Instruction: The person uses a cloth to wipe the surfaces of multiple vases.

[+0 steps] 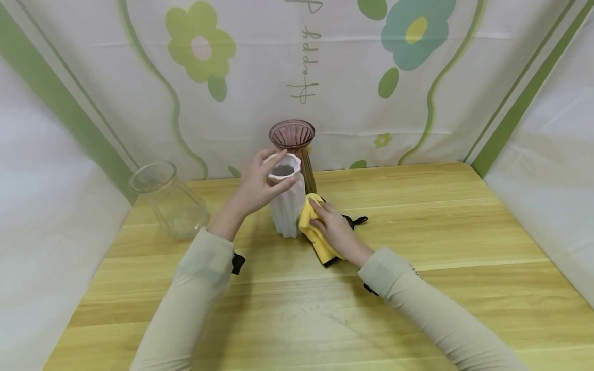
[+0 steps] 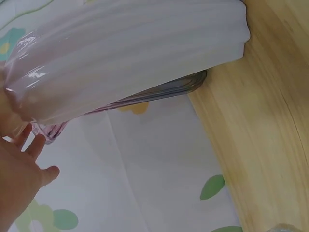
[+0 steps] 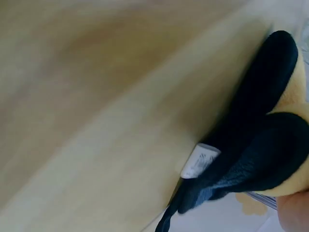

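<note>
A white ribbed vase (image 1: pixel 289 208) stands upright on the wooden table, its round mouth facing up. My left hand (image 1: pixel 257 183) grips it at the rim, thumb on the near side and fingers reaching over the far side. In the left wrist view the vase (image 2: pixel 130 53) fills the upper part, with the left hand (image 2: pixel 19 179) at its mouth end. My right hand (image 1: pixel 341 232) holds a bunched yellow-and-black cloth (image 1: pixel 315 234) close against the vase's lower right side. The right wrist view shows the cloth's black side (image 3: pixel 241 154), with a white tag (image 3: pixel 200 161) and a hanging loop.
Right behind the white vase rises a purple-to-amber glass vase (image 1: pixel 292 135), partly hidden by it. A clear glass vase (image 1: pixel 178 208) stands to the left, beside my left forearm. A flower-printed curtain (image 1: pixel 260 67) hangs along the back edge of the wooden table (image 1: pixel 297 319).
</note>
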Demonstrator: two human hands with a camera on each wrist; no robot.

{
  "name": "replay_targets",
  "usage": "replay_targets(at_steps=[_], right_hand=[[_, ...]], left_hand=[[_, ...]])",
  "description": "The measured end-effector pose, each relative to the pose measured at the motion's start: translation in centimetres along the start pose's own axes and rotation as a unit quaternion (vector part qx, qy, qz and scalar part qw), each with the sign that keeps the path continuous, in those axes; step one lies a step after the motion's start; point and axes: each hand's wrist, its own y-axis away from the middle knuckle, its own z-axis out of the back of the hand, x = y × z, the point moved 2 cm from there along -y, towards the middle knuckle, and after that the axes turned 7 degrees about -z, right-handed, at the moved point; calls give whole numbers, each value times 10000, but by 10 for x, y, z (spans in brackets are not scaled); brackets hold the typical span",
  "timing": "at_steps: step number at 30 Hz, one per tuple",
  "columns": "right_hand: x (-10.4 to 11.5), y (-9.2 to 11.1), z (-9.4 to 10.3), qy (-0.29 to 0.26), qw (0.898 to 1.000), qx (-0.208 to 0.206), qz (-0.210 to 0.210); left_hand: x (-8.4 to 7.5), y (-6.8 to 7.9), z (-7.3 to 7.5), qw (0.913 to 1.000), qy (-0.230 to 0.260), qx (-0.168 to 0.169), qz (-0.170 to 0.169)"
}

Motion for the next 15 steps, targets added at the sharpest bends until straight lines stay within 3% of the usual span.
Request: replay_targets(at_steps=[4,7,15], right_hand=[[-1,0,-1,86,9998,125,-97],[0,0,3,25,10000,-14,44],[17,-7,21,-498,9954,-593,571]], left_hand=[[-1,-1,-1,9991,-383,-131,91],[-3,-1,0,9981,-573,-161,168],[-4,0,5,9989,-449,1,129]])
